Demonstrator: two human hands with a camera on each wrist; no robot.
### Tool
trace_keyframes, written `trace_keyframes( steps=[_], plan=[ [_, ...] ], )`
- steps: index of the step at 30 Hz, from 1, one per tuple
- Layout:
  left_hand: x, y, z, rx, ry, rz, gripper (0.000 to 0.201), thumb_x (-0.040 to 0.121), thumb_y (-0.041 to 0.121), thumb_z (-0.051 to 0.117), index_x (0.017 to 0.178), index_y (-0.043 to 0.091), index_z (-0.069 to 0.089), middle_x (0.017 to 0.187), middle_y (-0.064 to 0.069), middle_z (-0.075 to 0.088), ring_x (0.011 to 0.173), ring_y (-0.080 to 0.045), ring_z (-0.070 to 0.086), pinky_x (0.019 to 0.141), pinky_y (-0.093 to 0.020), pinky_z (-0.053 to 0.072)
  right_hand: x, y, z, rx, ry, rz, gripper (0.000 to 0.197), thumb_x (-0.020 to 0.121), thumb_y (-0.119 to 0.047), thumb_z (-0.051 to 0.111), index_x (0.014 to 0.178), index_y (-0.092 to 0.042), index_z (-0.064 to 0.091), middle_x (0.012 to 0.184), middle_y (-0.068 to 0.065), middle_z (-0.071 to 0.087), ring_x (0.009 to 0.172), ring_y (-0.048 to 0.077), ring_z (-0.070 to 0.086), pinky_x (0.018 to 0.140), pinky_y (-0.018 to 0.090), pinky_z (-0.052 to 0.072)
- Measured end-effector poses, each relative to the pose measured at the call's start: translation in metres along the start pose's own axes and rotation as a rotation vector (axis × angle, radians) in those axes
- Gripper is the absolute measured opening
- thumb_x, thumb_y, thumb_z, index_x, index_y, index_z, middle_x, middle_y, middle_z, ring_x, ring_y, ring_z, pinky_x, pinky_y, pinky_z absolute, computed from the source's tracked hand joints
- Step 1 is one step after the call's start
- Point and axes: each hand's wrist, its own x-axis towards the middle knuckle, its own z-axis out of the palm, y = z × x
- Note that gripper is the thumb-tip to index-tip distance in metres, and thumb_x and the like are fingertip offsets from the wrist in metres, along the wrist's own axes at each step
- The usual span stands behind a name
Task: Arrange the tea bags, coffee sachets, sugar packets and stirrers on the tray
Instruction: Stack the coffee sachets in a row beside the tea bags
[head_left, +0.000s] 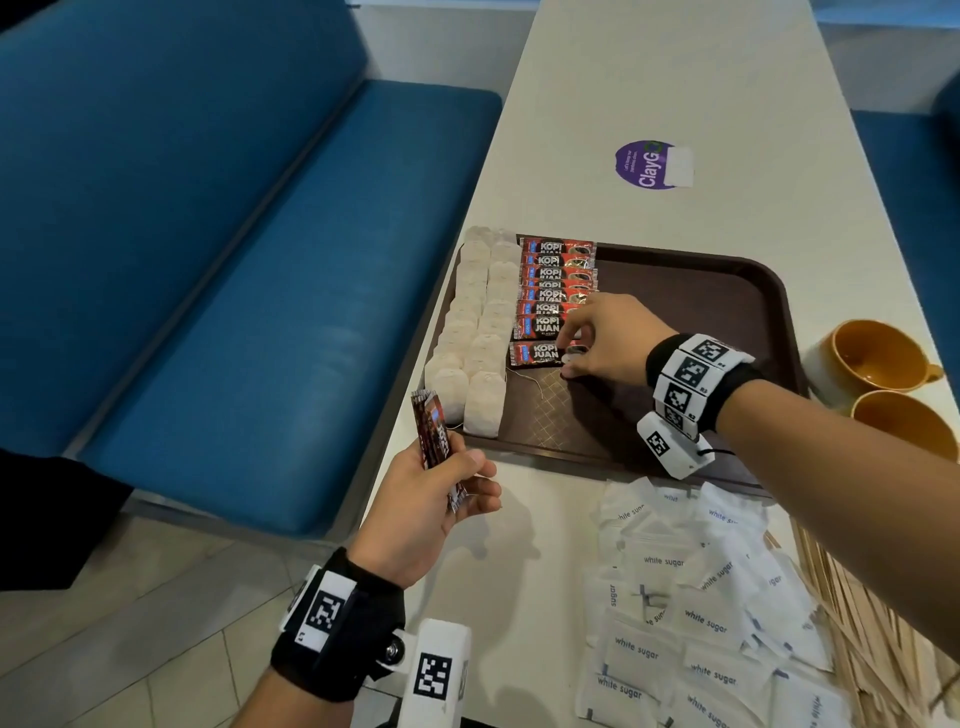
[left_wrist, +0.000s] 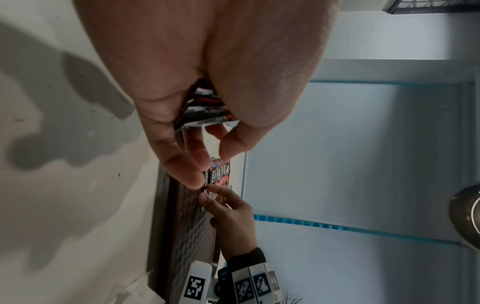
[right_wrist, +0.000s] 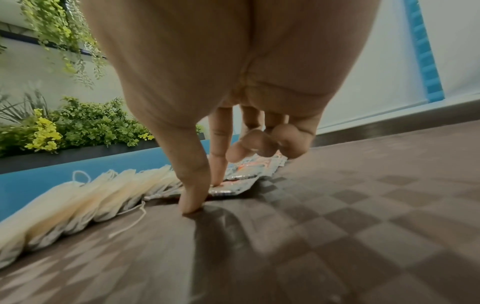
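A brown tray (head_left: 675, 322) holds two columns of tea bags (head_left: 480, 322) along its left side and a column of red-black coffee sachets (head_left: 556, 280) beside them. My right hand (head_left: 569, 358) is on the right end of the nearest sachet (head_left: 535, 353). In the right wrist view the index finger presses on the sachet (right_wrist: 233, 185), the thumb tip stands on the tray (right_wrist: 337, 205) at its near edge, and the other fingers are curled. My left hand (head_left: 457, 467) holds a few coffee sachets (head_left: 436, 441) upright off the tray's near left corner, also seen as sachets (left_wrist: 205, 109).
A pile of white sugar packets (head_left: 691, 613) lies on the table in front of the tray, with wooden stirrers (head_left: 872, 639) to its right. Two orange cups (head_left: 872, 358) stand right of the tray. A blue bench (head_left: 260, 260) runs along the table's left edge.
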Motion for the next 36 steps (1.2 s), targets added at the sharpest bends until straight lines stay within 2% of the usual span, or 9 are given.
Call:
trace_keyframes(
  steps=[7,11,16,20,24,27,32,36],
  plan=[
    [-0.002,0.001,0.000,-0.010,0.001,0.001,0.011,0.099,0.003,0.059,0.092,0.008,0.053,0.086,-0.016,0.066,0.075,-0.027,0.068,0.067,-0.033,0.059,-0.004,0.000,0.002,-0.045,-0.060,-0.036,0.021,0.075,-0.038,0.089,0.090,-0.033,0.075,0.092,-0.015,0.051,0.092,0.012,0.055,0.074,0.029,0.042],
    [-0.001,0.000,0.001,-0.011,0.001,-0.004,0.011,0.099,0.002,0.059,0.092,0.008,0.053,0.087,-0.017,0.066,0.076,-0.028,0.067,0.067,-0.034,0.059,-0.005,0.002,0.001,-0.070,-0.042,-0.031,0.033,0.075,-0.039,0.089,0.104,-0.031,0.074,0.094,-0.014,0.049,0.096,0.014,0.055,0.078,0.030,0.044],
    [0.000,-0.001,0.001,-0.008,0.001,-0.002,0.012,0.099,0.002,0.059,0.091,0.009,0.053,0.087,-0.017,0.066,0.075,-0.028,0.068,0.067,-0.034,0.059,-0.007,0.000,0.000,-0.080,-0.093,-0.020,0.021,0.075,-0.035,0.089,0.082,-0.033,0.070,0.098,-0.012,0.053,0.094,0.013,0.057,0.078,0.030,0.046],
    [-0.001,-0.001,-0.001,-0.008,-0.001,-0.002,0.011,0.099,0.002,0.059,0.092,0.009,0.053,0.087,-0.017,0.066,0.076,-0.028,0.068,0.068,-0.034,0.060,-0.006,0.005,-0.009,0.039,-0.012,0.031,0.006,0.085,-0.025,0.083,0.087,-0.024,0.078,0.088,-0.009,0.066,0.091,0.012,0.063,0.077,0.025,0.043],
    [-0.001,0.000,-0.001,-0.004,0.002,-0.001,0.010,0.100,0.003,0.059,0.094,0.008,0.053,0.088,-0.017,0.066,0.076,-0.027,0.068,0.068,-0.034,0.060,0.006,0.007,-0.015,0.112,0.079,0.089,0.006,0.084,-0.024,0.084,0.086,-0.025,0.078,0.087,-0.008,0.068,0.089,0.011,0.064,0.080,0.025,0.045],
    [-0.001,0.001,-0.001,-0.008,0.005,0.003,0.010,0.099,0.001,0.058,0.094,0.008,0.052,0.087,-0.017,0.066,0.074,-0.027,0.068,0.067,-0.033,0.060,0.017,0.005,-0.015,0.094,0.076,0.099,0.009,0.084,-0.024,0.084,0.082,-0.027,0.076,0.088,-0.009,0.068,0.090,0.010,0.063,0.081,0.026,0.046],
    [0.000,0.001,-0.004,-0.015,0.018,0.012,0.011,0.099,0.000,0.058,0.095,0.008,0.052,0.087,-0.018,0.065,0.073,-0.027,0.067,0.065,-0.033,0.059,0.027,-0.001,-0.012,0.033,0.061,0.113,0.006,0.083,-0.025,0.084,0.086,-0.026,0.079,0.093,-0.006,0.071,0.092,0.012,0.065,0.087,0.031,0.054],
    [0.001,0.001,-0.006,-0.012,0.020,0.008,0.012,0.099,0.000,0.058,0.093,0.008,0.051,0.086,-0.018,0.065,0.073,-0.028,0.067,0.065,-0.033,0.059,0.029,0.000,-0.011,0.000,0.077,0.119,0.009,0.083,-0.024,0.084,0.088,-0.026,0.078,0.093,-0.006,0.067,0.090,0.013,0.063,0.079,0.029,0.049]
  ],
)
